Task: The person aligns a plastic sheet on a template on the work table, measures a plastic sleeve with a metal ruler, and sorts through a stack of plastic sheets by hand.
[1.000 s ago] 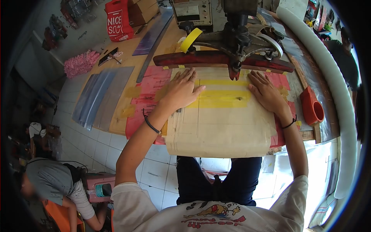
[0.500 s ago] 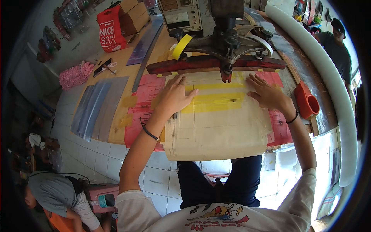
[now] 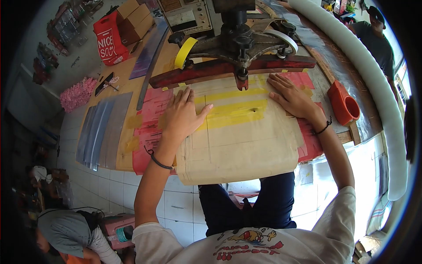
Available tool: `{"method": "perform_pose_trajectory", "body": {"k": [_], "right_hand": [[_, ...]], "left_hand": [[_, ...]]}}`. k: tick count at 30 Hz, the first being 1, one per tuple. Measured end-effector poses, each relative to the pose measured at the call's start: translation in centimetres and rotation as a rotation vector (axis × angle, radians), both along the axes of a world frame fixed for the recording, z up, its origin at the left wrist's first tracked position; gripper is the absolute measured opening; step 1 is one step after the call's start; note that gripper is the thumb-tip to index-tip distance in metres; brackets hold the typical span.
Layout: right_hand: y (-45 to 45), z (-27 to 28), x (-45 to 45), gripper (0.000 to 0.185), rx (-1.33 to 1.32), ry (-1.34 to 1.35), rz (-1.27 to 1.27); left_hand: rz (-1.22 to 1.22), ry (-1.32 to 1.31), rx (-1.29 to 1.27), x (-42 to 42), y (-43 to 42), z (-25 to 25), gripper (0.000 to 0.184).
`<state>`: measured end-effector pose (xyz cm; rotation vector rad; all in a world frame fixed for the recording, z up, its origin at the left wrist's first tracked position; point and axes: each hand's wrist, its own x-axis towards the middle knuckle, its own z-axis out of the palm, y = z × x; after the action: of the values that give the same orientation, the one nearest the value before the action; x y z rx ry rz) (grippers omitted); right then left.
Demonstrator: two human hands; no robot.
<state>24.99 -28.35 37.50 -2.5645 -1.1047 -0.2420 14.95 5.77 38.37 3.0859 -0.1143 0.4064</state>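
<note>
A tan sheet (image 3: 237,149) with pencil-like lines and yellow tape strips (image 3: 235,112) lies over red material (image 3: 154,105) on the table, its front end hanging past the edge. My left hand (image 3: 182,112) rests flat on the sheet's left side, thumb spread. On the right side, my right hand (image 3: 290,95) lies flat with fingers stretched toward the far edge. Neither hand grips anything. Just beyond the fingertips runs the long dark-red bar (image 3: 198,75) of a press, with a short notched piece at its middle.
A yellow tape roll (image 3: 185,53) and a white tape roll (image 3: 283,40) hang on the press. An orange-red tape holder (image 3: 343,103) sits at right. Clear plastic sheets (image 3: 103,127) and a phone (image 3: 104,83) lie left. One person (image 3: 66,229) bends low at left; another (image 3: 373,39) stands at right.
The whole view has shifted, so the table and press appear farther left and slightly tilted. Both hands stay flat on the sheet, with little visible movement across it.
</note>
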Motion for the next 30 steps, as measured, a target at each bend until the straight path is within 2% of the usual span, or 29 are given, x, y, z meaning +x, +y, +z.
{"method": "perform_pose_trajectory", "body": {"k": [4,10,15,18,19,21,23,26,28,30], "right_hand": [[-0.2,0.4,-0.5,0.055,0.030,0.067,-0.025],[-0.2,0.7,-1.1,0.053,0.026,0.076,-0.030],[-0.3,0.8,-1.3,0.051,0.060,0.065,0.007],[-1.4,3.2,-3.5,0.043,0.085,-0.002,0.054],[-1.9,4.6,-5.0,0.038,0.101,0.103,0.016],[-3.0,6.4,-8.7,0.030,0.126,0.335,-0.066],[-5.3,4.4,-10.9,0.020,0.196,0.145,-0.020],[-7.9,2.3,-13.7,0.016,0.311,0.100,-0.047],[-9.1,0.3,-15.0,0.014,0.333,-0.045,-0.161],[-9.3,-1.6,-15.6,0.014,0.343,-0.187,-0.261]], "left_hand": [[0.123,0.090,0.003,-0.7,-0.8,0.9,0.080],[0.112,0.080,0.041,-0.7,-0.6,0.6,0.078],[0.096,-0.040,0.034,-1.1,-0.3,0.6,0.062],[0.018,-0.199,-0.026,-3.0,0.0,2.0,0.050],[-0.027,-0.260,-0.055,-4.2,0.1,2.5,0.046],[-0.076,-0.204,-0.204,-7.3,-0.2,4.1,0.041],[-0.111,-0.161,-0.306,-10.1,-0.4,4.2,0.038],[-0.111,-0.171,-0.406,-13.1,-0.3,2.8,0.036],[-0.067,-0.189,-0.530,-14.8,-0.4,1.1,0.035],[-0.039,-0.244,-0.549,-16.2,-0.7,-1.2,0.036]]}}
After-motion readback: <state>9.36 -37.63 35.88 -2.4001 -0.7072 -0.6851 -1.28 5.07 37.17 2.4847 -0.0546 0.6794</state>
